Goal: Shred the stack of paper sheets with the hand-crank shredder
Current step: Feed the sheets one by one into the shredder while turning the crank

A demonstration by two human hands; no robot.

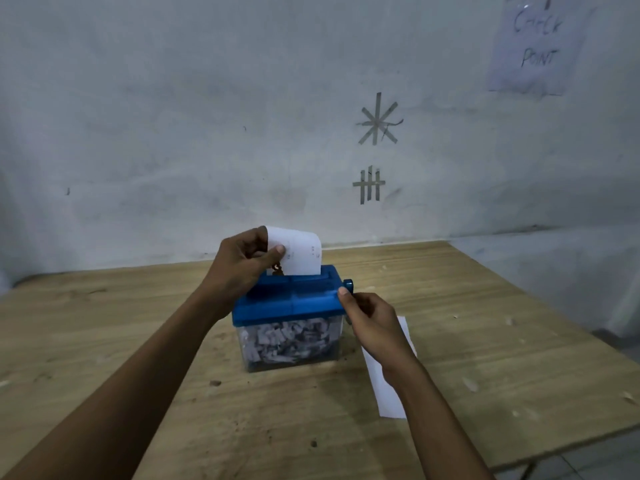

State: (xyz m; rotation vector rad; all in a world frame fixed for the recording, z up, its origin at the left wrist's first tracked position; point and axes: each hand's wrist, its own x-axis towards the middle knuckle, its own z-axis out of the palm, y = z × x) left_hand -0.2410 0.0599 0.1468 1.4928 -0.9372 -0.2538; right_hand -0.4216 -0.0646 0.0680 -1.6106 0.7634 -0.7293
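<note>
A small shredder with a blue lid [287, 299] stands on the wooden table [138, 341]. Its clear bin [291, 341] is packed with paper shreds. A white sheet [301, 251] stands upright in the slot on top, its upper edge curling toward me. My left hand [242, 265] pinches the sheet's left side above the lid. My right hand [370, 323] is at the shredder's right end, fingers curled round the blue crank [348, 285], which it mostly hides. More white paper [389, 386] lies flat on the table right of the shredder, partly under my right forearm.
The table stands against a pale wall [207, 133] marked with tape lines. A handwritten note [536, 46] hangs on it at the upper right. The table's right edge [554, 306] runs diagonally toward me, with floor beyond. Small paper scraps dot the right side of the tabletop.
</note>
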